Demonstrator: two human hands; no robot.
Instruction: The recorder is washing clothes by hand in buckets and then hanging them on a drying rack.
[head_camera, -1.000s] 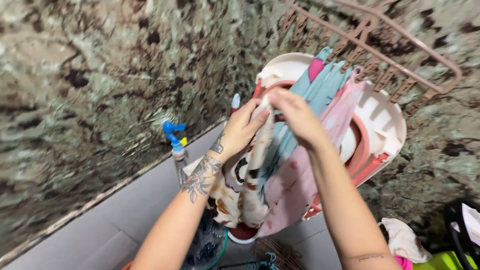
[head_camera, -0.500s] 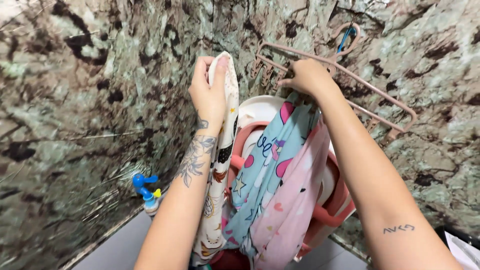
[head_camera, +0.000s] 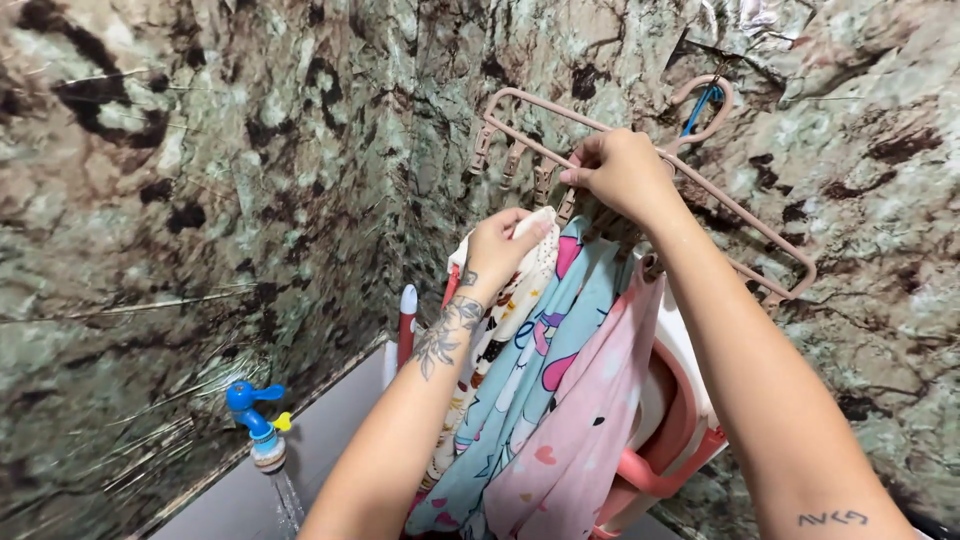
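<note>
1. Pinching one of the clips on the pink clip hanger (head_camera: 640, 150) with the right hand (head_camera: 620, 172), fingers closed around the clip just under the hanger's upper bar.
2. Gripping the top edge of a cream patterned cloth (head_camera: 505, 300) with the left hand (head_camera: 497, 250), fingers curled shut on the fabric, just below the hanger's row of clips and left of the right hand.
3. Hanging from the hanger beside that cloth: a light blue cloth (head_camera: 520, 390) with pink and white figures, then a pink cloth (head_camera: 585, 420) with small dark marks, both draping downward, the pink one furthest right.
4. Hooked high on the mottled stone wall (head_camera: 200, 200), the hanger slanting down to the right, with a bit of blue cord (head_camera: 700, 105) at its hook.
5. Leaning behind the hung cloths, below the hanger: a white and pink plastic tub (head_camera: 690, 420), partly covered by them.
6. Standing upright well below and left of the hanger, beside the cream cloth: a red and white brush-like handle (head_camera: 406, 325); kind not clear.
7. Sitting far down to the left of the hanger, on the wall: a blue tap (head_camera: 255, 410) with water running from its spout.
</note>
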